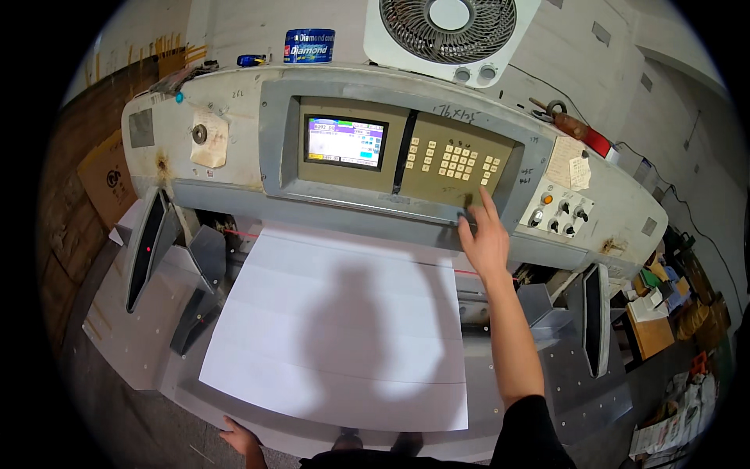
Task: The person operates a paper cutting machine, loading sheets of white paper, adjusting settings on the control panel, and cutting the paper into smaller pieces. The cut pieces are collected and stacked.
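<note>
My right hand [487, 238] reaches up to the keypad [457, 162] on the machine's front panel. Its index finger is stretched out at the lower right keys, the thumb apart, with nothing held; whether the fingertip touches a key I cannot tell. Left of the keypad a small screen [345, 142] is lit. A large stack or sheet of white paper [266, 313] lies on the grey metal table [500, 438] of what looks like a paper cutter, with shadows across it. My left hand [241, 438] is low by the table's front edge, fingers apart and holding nothing.
Dark-faced upright guards [147, 250] [596, 320] flank the table, with angled metal plates [205, 262] inside them. On the machine's top stand a fan [449, 35] and a blue tin [309, 47]. Knobs [564, 207] sit right of the keypad. Clutter lies at far right.
</note>
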A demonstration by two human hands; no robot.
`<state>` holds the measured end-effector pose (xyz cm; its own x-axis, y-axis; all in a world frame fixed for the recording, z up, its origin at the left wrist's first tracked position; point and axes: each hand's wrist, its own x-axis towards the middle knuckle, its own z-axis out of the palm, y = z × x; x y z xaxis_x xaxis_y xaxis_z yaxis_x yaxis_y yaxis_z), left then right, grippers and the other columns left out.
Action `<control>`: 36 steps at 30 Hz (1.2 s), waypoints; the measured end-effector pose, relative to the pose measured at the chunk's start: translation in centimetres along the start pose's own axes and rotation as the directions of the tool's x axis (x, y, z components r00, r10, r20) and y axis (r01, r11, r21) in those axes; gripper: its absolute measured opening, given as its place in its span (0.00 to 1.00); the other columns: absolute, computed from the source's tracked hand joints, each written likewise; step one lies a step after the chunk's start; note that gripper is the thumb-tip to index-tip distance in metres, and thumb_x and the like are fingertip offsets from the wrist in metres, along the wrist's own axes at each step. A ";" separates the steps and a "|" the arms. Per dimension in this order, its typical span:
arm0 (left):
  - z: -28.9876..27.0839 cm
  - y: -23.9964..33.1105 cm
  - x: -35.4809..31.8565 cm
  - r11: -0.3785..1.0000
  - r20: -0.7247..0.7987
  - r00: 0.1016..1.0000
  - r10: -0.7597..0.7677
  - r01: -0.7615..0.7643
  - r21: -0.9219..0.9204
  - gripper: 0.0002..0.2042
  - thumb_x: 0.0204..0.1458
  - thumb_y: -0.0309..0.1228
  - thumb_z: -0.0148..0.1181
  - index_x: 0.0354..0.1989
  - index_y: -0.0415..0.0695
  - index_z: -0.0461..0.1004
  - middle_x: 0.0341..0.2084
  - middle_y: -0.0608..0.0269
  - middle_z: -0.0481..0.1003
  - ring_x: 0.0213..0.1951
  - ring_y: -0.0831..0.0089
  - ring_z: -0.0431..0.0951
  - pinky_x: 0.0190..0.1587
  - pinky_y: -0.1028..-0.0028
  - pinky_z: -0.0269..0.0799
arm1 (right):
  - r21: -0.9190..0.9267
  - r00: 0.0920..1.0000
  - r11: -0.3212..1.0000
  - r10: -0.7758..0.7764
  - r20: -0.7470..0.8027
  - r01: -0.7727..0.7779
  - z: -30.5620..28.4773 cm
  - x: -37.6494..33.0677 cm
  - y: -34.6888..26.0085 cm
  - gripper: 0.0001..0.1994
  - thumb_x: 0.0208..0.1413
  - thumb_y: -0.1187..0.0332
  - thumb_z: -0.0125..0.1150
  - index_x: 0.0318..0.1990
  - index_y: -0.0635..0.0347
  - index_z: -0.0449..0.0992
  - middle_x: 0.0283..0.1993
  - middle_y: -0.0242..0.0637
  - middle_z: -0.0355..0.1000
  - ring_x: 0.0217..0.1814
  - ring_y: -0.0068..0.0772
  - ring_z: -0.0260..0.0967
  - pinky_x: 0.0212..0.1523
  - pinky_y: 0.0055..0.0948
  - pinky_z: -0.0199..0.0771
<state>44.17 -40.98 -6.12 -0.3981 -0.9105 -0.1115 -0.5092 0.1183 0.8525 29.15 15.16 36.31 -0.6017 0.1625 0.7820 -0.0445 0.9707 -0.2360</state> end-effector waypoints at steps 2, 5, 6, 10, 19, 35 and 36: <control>0.2 -0.4 0.3 1.000 -0.016 1.000 -0.001 0.001 -0.002 0.37 0.52 0.59 0.44 0.44 0.27 0.62 0.40 0.34 0.68 0.42 0.43 0.72 0.43 0.54 0.66 | -0.042 1.000 0.999 -0.028 0.010 0.028 0.6 2.1 -0.3 0.11 0.47 0.66 0.56 0.36 0.62 0.72 0.63 0.38 0.58 0.44 0.47 0.70 0.40 0.40 0.72; 0.5 -0.7 0.5 0.994 -0.093 0.996 0.006 0.004 0.108 0.37 0.52 0.60 0.44 0.44 0.27 0.62 0.41 0.34 0.68 0.42 0.42 0.71 0.43 0.54 0.66 | -0.074 0.998 0.995 -0.068 0.006 0.068 1.4 3.9 -0.6 0.12 0.47 0.65 0.56 0.37 0.62 0.72 0.64 0.38 0.57 0.43 0.47 0.70 0.41 0.41 0.72; 0.5 -0.8 0.6 0.994 -0.095 0.995 0.009 0.001 0.109 0.37 0.52 0.60 0.43 0.44 0.27 0.62 0.41 0.34 0.68 0.42 0.42 0.71 0.43 0.53 0.66 | -0.078 0.997 0.994 -0.082 -0.003 0.081 1.6 4.3 -0.6 0.12 0.47 0.64 0.56 0.36 0.61 0.72 0.64 0.38 0.57 0.43 0.47 0.70 0.41 0.41 0.72; 0.3 -0.5 0.4 0.997 -0.057 0.998 0.009 -0.004 0.082 0.37 0.52 0.60 0.43 0.45 0.28 0.62 0.41 0.34 0.68 0.42 0.42 0.71 0.43 0.53 0.66 | -0.114 1.000 0.993 -0.023 0.017 0.025 1.9 4.9 -1.0 0.12 0.47 0.63 0.55 0.36 0.61 0.72 0.64 0.37 0.57 0.43 0.46 0.71 0.41 0.40 0.72; -0.1 0.9 -0.2 0.987 -0.067 0.995 -0.068 0.077 0.138 0.35 0.53 0.56 0.45 0.50 0.30 0.60 0.41 0.37 0.69 0.42 0.46 0.73 0.43 0.57 0.67 | -0.134 0.981 0.972 -0.195 0.006 0.194 3.0 6.6 -3.3 0.12 0.47 0.61 0.56 0.34 0.60 0.73 0.63 0.35 0.59 0.40 0.42 0.72 0.39 0.38 0.73; -0.7 1.4 -1.1 0.998 -0.057 0.996 0.063 -0.063 0.006 0.34 0.54 0.55 0.45 0.48 0.28 0.60 0.42 0.35 0.68 0.42 0.43 0.72 0.43 0.55 0.67 | -0.113 0.985 0.988 -0.087 0.150 0.104 3.7 2.9 -1.5 0.10 0.46 0.64 0.57 0.32 0.60 0.74 0.63 0.37 0.58 0.40 0.45 0.72 0.38 0.39 0.73; -0.7 1.1 -1.0 0.999 -0.054 0.998 0.036 -0.034 0.034 0.34 0.54 0.55 0.45 0.48 0.28 0.60 0.42 0.35 0.68 0.42 0.43 0.72 0.43 0.55 0.67 | -0.084 0.986 0.991 -0.091 0.138 0.103 3.7 2.6 -1.3 0.10 0.46 0.64 0.57 0.33 0.61 0.74 0.63 0.37 0.58 0.40 0.45 0.72 0.38 0.40 0.73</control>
<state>44.48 -40.24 -4.70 -0.3743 -0.9258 -0.0532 -0.5207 0.1624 0.8381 24.63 13.69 36.51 -0.6993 0.0472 0.7132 -0.0398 0.9937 -0.1048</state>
